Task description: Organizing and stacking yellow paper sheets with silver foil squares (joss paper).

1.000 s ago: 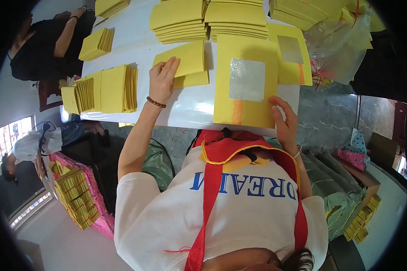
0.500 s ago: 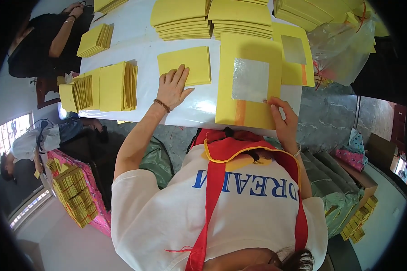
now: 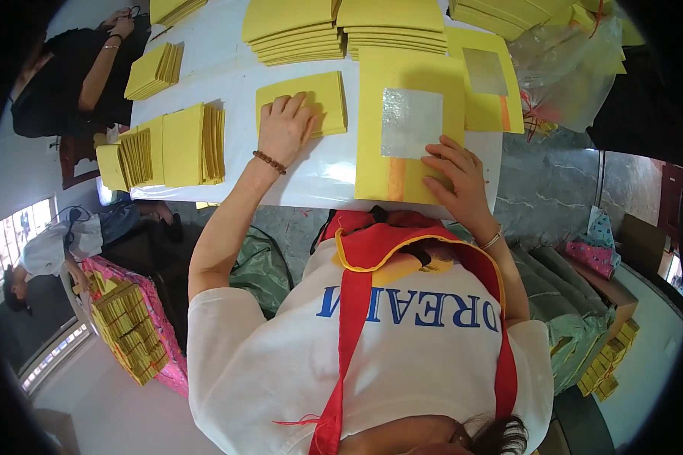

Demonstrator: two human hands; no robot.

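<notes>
A flat yellow paper packet (image 3: 328,106) lies on the white-covered table in front of me. My left hand (image 3: 284,130) rests on its left part, the fingers bent and their tips against the paper. To its right is a larger yellow paper sheet or stack (image 3: 449,91), with a shiny silver square (image 3: 410,125) and an orange strip (image 3: 395,182) on it. My right hand (image 3: 460,180) lies over the lower right of this sheet, fingers spread and pointing left, reaching the silver square's corner. Neither hand grips anything that shows.
Stacks of folded yellow paper (image 3: 292,34) stand at the table's far side, with more bundles (image 3: 193,145) on the left. Another silver-patched sheet (image 3: 478,110) lies behind the right one. A clear plastic bag (image 3: 565,80) is at the far right. A person in black (image 3: 72,76) works at the far left.
My left hand's fingers have bent on the packet from lying flat. My right hand has moved left from the sheet's right edge onto its surface. The head view has shifted slightly.
</notes>
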